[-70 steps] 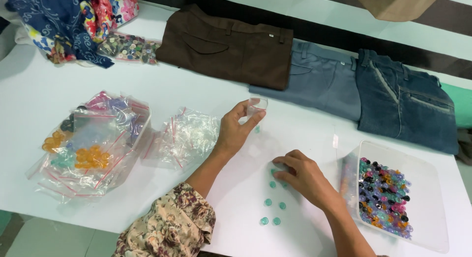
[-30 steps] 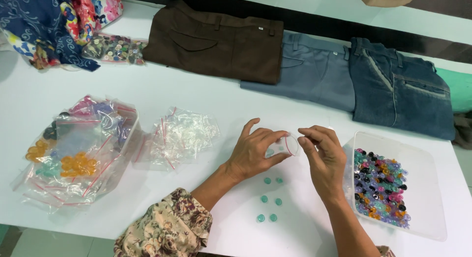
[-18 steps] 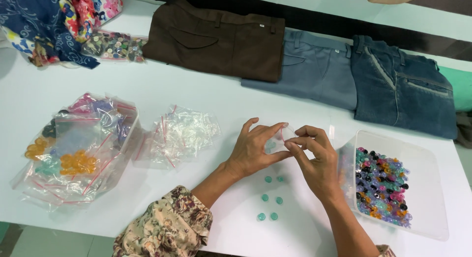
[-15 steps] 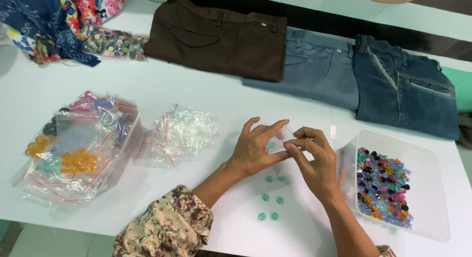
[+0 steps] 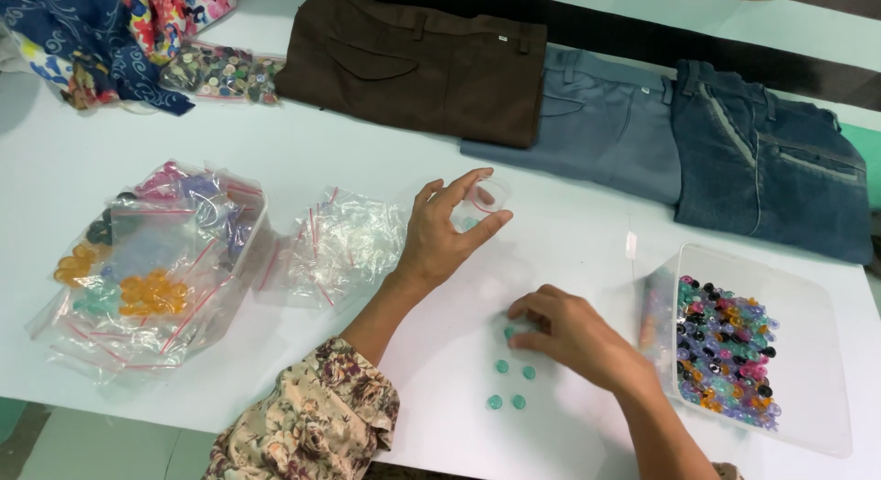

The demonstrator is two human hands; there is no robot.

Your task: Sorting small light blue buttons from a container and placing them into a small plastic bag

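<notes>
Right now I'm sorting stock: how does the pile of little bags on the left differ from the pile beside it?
The left pile of bags is filled with orange, teal and purple buttons and sits in a clear tray. The middle pile of bags looks empty, is smaller, and lies straight on the white table. Both are clear bags with red strips.

Bare table (image 5: 569,232) is lying open mid-surface, while folded trousers (image 5: 422,62) are blocking the far edge and a bead tray (image 5: 826,388) is crowding the right edge.

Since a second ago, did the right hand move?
Yes. The right hand dropped from the little bag to the green buttons, beside the clear tray.
</notes>
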